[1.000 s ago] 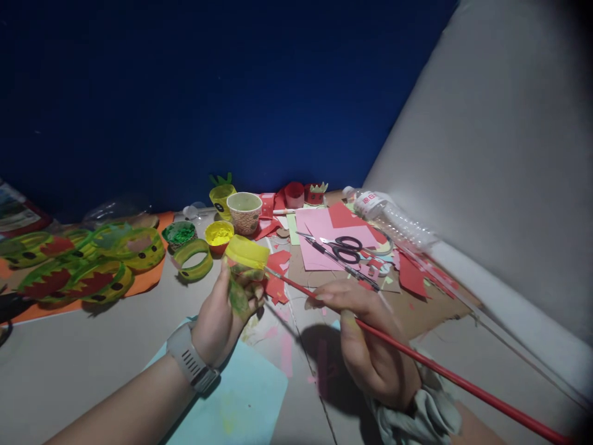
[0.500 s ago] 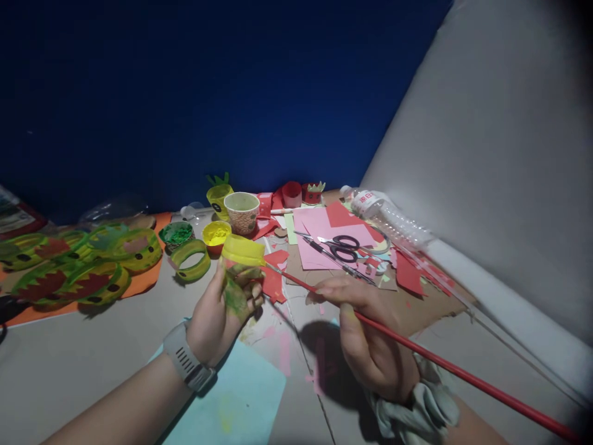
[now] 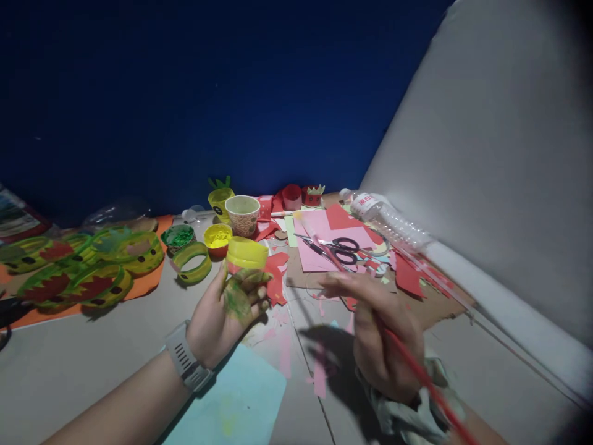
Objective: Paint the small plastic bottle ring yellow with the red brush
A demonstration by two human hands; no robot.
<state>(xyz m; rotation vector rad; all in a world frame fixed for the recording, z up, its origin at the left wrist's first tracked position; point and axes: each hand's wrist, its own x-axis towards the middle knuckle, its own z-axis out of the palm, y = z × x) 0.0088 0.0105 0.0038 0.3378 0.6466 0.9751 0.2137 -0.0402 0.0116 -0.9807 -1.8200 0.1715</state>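
Far left: your painted rings (image 3: 99,272) sit grouped on orange paper (image 3: 151,281), probably to keep wet paint off the grey surface and out of your way.

Next, the green paint cup (image 3: 173,249) with a loose green ring (image 3: 193,272) just in front. Yellow paint cup (image 3: 217,252) is right of those, near your left hand, so presumably placed for a short reach. Tall yellow cup (image 3: 218,203) and patterned paper cup (image 3: 243,224) stand behind it.

Your left hand (image 3: 235,303), left of centre, is closed on the yellow ring (image 3: 249,253): thumb at its left side, fingers curled under the lower edge, palm turned up. The ring sits up at the fingertips, likely so its outer wall faces you unblocked. Palm has green smears. Pale blue sheet (image 3: 252,386) lies below the wrist, yellow-marked, so it probably catches drips.

Centre right: pink paper (image 3: 308,262) carries scissors (image 3: 343,249), apart from both hands.

Your right hand (image 3: 386,334), lower right, is clamped on the red paintbrush (image 3: 428,382), pen-style, likely for fine control. Handle runs back past the wrist; the tip is blurred, points up-left across the pink paper in view, and is apart from the ring.

Far right: clear bottle (image 3: 391,219) on its side.
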